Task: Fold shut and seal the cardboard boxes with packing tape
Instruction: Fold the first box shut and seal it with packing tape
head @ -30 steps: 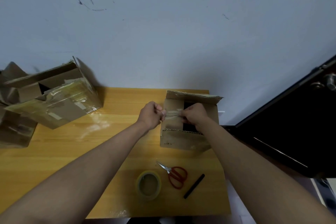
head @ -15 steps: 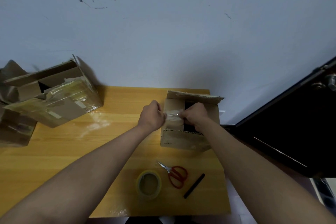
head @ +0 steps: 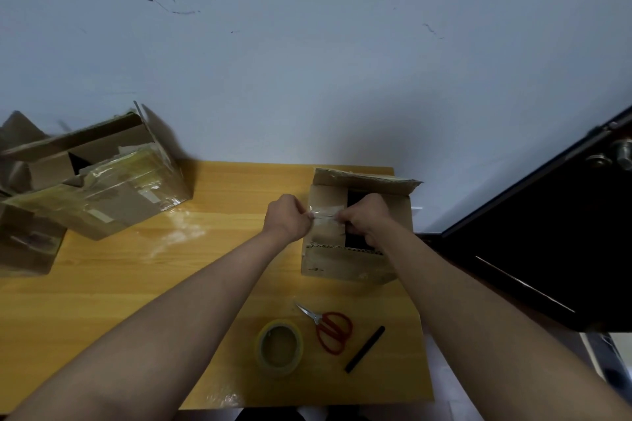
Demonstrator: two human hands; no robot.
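Both hands are working over a small cardboard box (head: 355, 249) sitting toward the 2 o'clock part of the wooden bench (head: 143, 284), its top not yet closed, with a dark gap showing between the flaps and the far flap standing open. The left hand (head: 286, 217) is pinching one end of a short strip of clear tape (head: 325, 215) with curled fingers, and the right hand (head: 363, 218) is pinching the other end, so the strip is stretching between them just above the box's left flap. Toward 6 o'clock from the box, a roll of packing tape (head: 279, 347) is lying flat, with red-handled scissors (head: 329, 327) just beside it at its 3 o'clock and a black pen (head: 364, 349) farther the same way. At 9 o'clock on the bench, larger tape-covered cardboard boxes (head: 99, 195) are lying tilted in a pile.
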